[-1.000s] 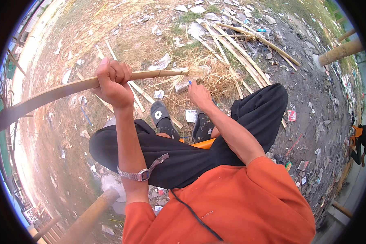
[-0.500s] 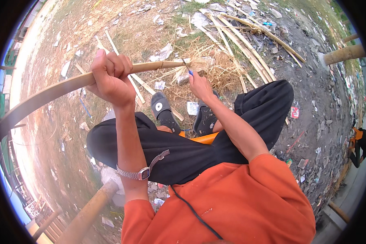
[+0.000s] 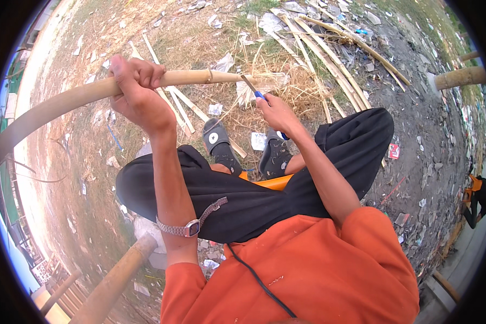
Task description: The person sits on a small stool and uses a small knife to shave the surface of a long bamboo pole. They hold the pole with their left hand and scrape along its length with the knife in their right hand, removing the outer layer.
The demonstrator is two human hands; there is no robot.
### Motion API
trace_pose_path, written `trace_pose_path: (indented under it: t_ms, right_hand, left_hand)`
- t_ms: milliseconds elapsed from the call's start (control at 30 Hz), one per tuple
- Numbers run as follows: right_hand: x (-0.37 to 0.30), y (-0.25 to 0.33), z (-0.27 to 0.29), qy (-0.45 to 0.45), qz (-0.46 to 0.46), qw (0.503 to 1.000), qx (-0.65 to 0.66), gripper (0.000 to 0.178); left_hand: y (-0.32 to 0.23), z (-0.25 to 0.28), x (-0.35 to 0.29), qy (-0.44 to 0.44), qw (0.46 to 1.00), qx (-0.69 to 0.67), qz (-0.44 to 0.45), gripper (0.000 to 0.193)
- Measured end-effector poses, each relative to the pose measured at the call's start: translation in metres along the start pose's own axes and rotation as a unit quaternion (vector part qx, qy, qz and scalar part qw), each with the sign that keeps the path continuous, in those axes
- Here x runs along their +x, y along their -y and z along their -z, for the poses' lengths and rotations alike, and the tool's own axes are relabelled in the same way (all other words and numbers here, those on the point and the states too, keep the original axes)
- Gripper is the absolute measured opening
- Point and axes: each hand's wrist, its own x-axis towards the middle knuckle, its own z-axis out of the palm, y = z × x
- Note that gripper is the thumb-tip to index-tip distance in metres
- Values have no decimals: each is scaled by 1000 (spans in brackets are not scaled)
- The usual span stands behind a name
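Note:
A long, curved bamboo strip (image 3: 191,77) runs from the left rim to the middle of the view. My left hand (image 3: 140,97) is closed around it, thumb on top. In my right hand (image 3: 278,114) is a knife (image 3: 252,87) with a blue handle, its blade tilted up and to the left. The blade lies at the far end of the bamboo strip; whether it touches cannot be made out. Below that end, a heap of thin pale shavings (image 3: 294,100) lies on the ground, beyond my sandalled feet (image 3: 217,137).
Several split bamboo lengths (image 3: 329,59) lie at the far right, with more strips (image 3: 173,97) beyond my left hand. Thick bamboo poles stand at lower left (image 3: 116,278) and right (image 3: 461,78). I sit on something orange (image 3: 275,182). Paper scraps and litter cover the ground.
My left hand has shifted slightly left and up, and the bamboo strip has turned to show a broader face. My right hand has moved a little right, with the knife slanting more leftward.

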Motion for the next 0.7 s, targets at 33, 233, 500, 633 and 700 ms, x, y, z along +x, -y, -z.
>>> trace_pose_path:
  t_ms: [33,233,500,633,700]
  right_hand:
    - [-6,3,5,-3,-2,1000,6,43]
    - [-22,6,7,-41,43,998,13,38]
    - [-49,49,-9,-75,149,986,-31,27]
    - [-38,31,-18,-79,127,987,-57,27]
    - [-37,33,-18,-83,142,986,-37,27]
  left_hand:
    - [-1,-4,-1,-5,1000,-11,1,42]
    - [0,-6,-2,30,999,-39,-3,42]
    - [5,6,-6,155,975,-159,8,44]
    - [4,7,-7,137,979,-150,3,44]
    - [4,7,-8,127,981,-149,1,44]
